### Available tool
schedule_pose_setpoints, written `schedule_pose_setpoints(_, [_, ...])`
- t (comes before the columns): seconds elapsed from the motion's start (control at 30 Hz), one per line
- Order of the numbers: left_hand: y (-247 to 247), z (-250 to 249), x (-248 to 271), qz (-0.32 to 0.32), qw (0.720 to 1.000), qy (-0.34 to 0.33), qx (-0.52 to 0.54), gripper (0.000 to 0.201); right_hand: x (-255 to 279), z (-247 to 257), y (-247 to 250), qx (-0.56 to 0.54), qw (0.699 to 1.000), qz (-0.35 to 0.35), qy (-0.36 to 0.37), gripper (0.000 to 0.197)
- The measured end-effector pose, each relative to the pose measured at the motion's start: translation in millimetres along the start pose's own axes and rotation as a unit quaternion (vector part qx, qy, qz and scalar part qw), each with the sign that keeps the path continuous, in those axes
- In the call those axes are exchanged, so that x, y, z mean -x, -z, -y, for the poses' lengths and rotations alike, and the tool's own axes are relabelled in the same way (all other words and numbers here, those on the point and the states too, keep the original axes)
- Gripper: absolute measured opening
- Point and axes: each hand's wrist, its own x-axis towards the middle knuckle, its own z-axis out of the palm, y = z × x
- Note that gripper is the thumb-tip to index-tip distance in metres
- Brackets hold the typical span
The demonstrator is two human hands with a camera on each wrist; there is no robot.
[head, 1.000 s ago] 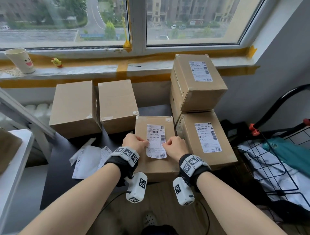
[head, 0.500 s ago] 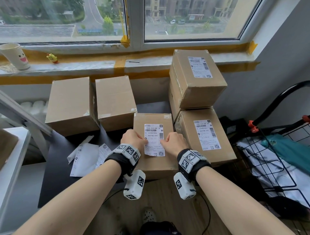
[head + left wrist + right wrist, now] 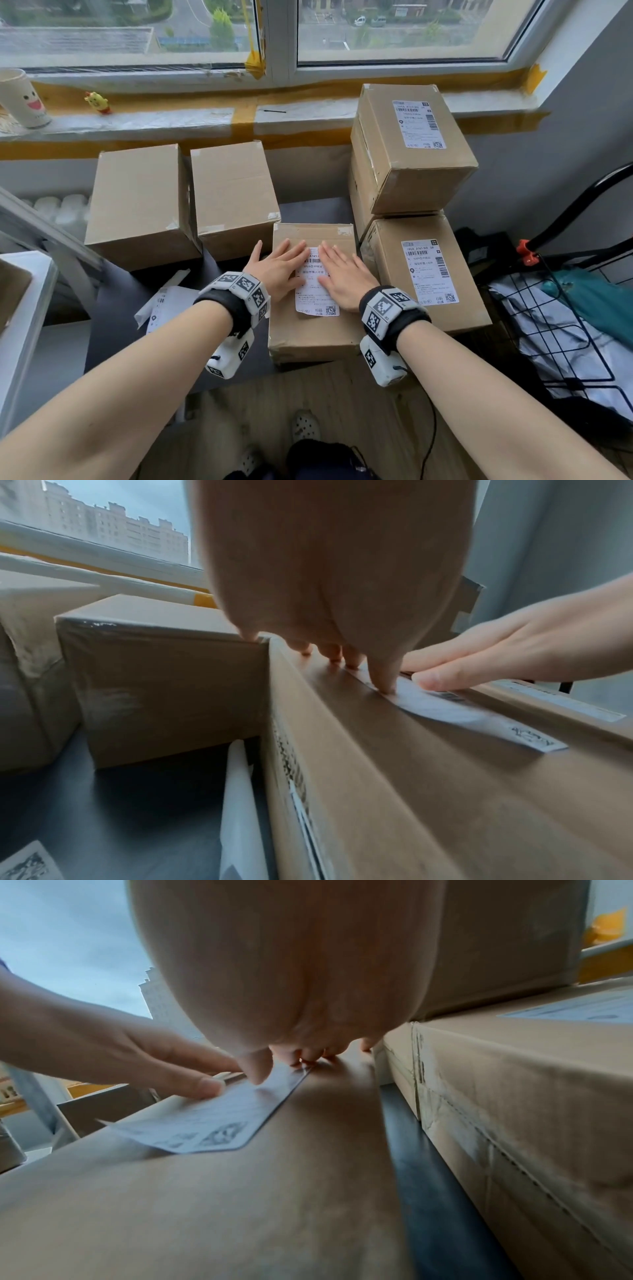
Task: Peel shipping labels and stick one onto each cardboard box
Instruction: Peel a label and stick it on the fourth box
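A white shipping label [image 3: 317,298] lies on top of the middle cardboard box [image 3: 313,329] at the near edge of the dark table. My left hand [image 3: 279,269] presses flat on the label's left half, fingers straight. My right hand [image 3: 342,272] presses flat on its right half. The label's near left corner [image 3: 113,1123] still stands slightly up off the box. In the left wrist view my left fingers [image 3: 383,680] touch the label [image 3: 462,712]. Two labelled boxes [image 3: 428,270] [image 3: 411,147] are stacked at the right. Two plain boxes [image 3: 140,202] [image 3: 233,195] stand at the left.
Peeled backing papers [image 3: 161,308] lie on the dark table [image 3: 116,308] left of the middle box. A paper cup [image 3: 22,99] and a small yellow toy [image 3: 97,102] sit on the windowsill. A black wire cart [image 3: 561,325] with cloth stands at the right.
Both hands have gone from pinching the label's side edges with curled fingers to lying flat on it, fingers stretched forward. The head view has moved closer to the box.
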Motion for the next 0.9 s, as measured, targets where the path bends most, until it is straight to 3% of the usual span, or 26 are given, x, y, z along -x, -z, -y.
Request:
schedule_pose_setpoints(0.17, [0,3,2,0.025,1.000,-0.009,-0.011,0.097,1,-5,-1,0.003,1.000,-0.003,-0.004,0.063])
schedule_pose_setpoints(0.27, [-1,6,5,0.041,0.999,-0.012,-0.024,0.119,1,-6,-1,-0.007,1.000,-0.002,-0.008,0.075])
schedule_pose_setpoints(0.4, [-2,5,7,0.039,0.999,-0.011,-0.029,0.126,7,-4,-7,-0.006,1.000,0.008,-0.020,0.096])
schedule_pose_setpoints(0.5, [-3,4,9,0.021,0.999,-0.007,-0.035,0.124,12,-2,-13,-0.002,1.000,0.008,-0.026,0.107])
schedule_pose_setpoints(0.63, [-11,5,21,0.006,1.000,0.013,-0.018,0.114,21,-9,-15,-0.005,0.999,0.011,-0.033,0.108])
schedule_pose_setpoints(0.8, [-27,7,36,-0.015,1.000,0.027,-0.002,0.085,41,-21,-17,-0.032,0.997,-0.001,-0.068,0.092])
schedule_pose_setpoints(0.9, [-32,6,46,-0.041,0.999,0.021,-0.013,0.068,53,-11,-26,-0.008,0.999,-0.016,-0.037,0.075])
